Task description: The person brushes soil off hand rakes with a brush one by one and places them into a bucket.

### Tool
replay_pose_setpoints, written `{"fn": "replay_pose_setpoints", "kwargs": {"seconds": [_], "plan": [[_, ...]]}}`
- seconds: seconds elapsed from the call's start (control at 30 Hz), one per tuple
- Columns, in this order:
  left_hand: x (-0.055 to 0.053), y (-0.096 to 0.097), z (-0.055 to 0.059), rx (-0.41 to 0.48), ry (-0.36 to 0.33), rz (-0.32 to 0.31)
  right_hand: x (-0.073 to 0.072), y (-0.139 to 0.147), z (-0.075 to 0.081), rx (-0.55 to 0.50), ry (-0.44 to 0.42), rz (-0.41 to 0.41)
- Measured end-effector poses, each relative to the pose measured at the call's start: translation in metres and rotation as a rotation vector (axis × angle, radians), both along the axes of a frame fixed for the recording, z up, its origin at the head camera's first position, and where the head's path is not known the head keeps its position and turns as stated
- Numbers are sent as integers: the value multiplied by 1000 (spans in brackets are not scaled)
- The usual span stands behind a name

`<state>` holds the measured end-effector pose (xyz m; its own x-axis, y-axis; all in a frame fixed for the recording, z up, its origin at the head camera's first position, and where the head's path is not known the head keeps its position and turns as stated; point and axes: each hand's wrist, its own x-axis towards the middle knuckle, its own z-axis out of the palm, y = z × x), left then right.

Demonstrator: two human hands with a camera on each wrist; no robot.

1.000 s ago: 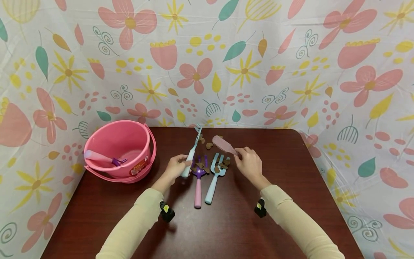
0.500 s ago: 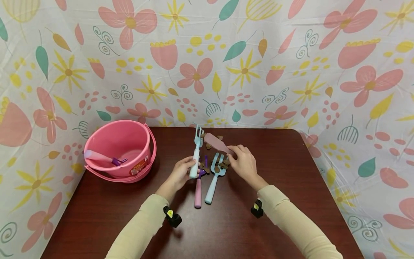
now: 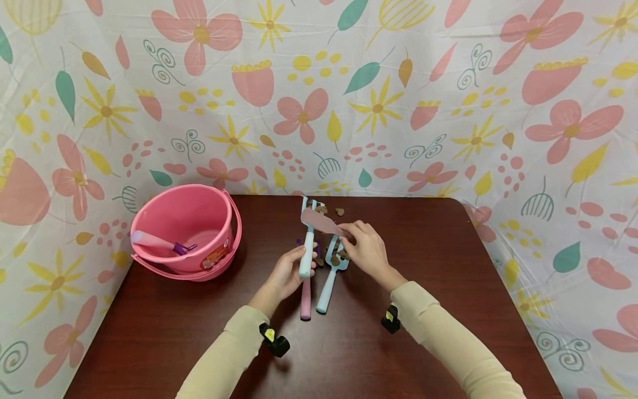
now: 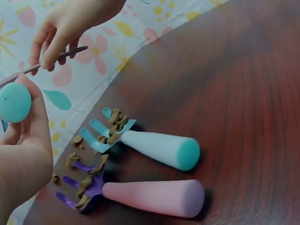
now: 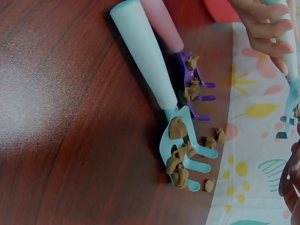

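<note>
My left hand grips the pale handle of a teal toy fork, held with its tines pointing away. My right hand pinches a flat pink scraper whose blade lies across the fork's tines. Below the hands, a teal hand rake and a pink-handled purple rake lie side by side on the table. Brown clay bits stick to the teal rake and to the purple rake. In the left wrist view the teal rake lies above the pink-handled rake.
A pink bucket stands at the table's left with a pink-handled purple tool inside. Loose clay crumbs lie near the dark wooden table's far edge. A floral cloth hangs behind and at both sides.
My left hand carried the fork rightward and turned it more upright. My right hand brought the pink scraper left until its blade crossed the fork's tines.
</note>
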<state>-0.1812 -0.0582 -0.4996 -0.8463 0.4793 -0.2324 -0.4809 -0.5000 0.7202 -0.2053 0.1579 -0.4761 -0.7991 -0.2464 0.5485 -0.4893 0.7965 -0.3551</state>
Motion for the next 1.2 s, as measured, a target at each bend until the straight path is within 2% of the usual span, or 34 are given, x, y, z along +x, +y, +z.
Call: {"fn": "replay_pose_setpoints", "kwargs": {"seconds": [0.1, 0.17, 0.27, 0.33, 0.4, 0.53, 0.77, 0.97, 1.2], "plan": [[0, 2, -7, 47, 18, -17, 0, -1, 1, 11, 2, 9], [-4, 2, -22, 75, 62, -33, -1, -1, 1, 19, 9, 17], [-5, 1, -29, 98, 111, -57, -3, 0, 1, 40, 24, 26], [-5, 0, -30, 124, 115, -65, -4, 1, 0, 51, 36, 30], [-1, -1, -19, 124, 88, -72, -4, 2, 0, 60, 41, 34], [0, -2, -13, 130, 24, -85, -6, 4, -1, 66, 36, 41], [1, -1, -13, 128, -11, -106, -9, 10, -2, 67, 32, 33], [2, 0, -15, 132, -6, -117, -13, 15, -5, 76, 32, 16], [6, 0, -12, 120, -17, -121, -17, 20, -7, 40, 34, -24]]}}
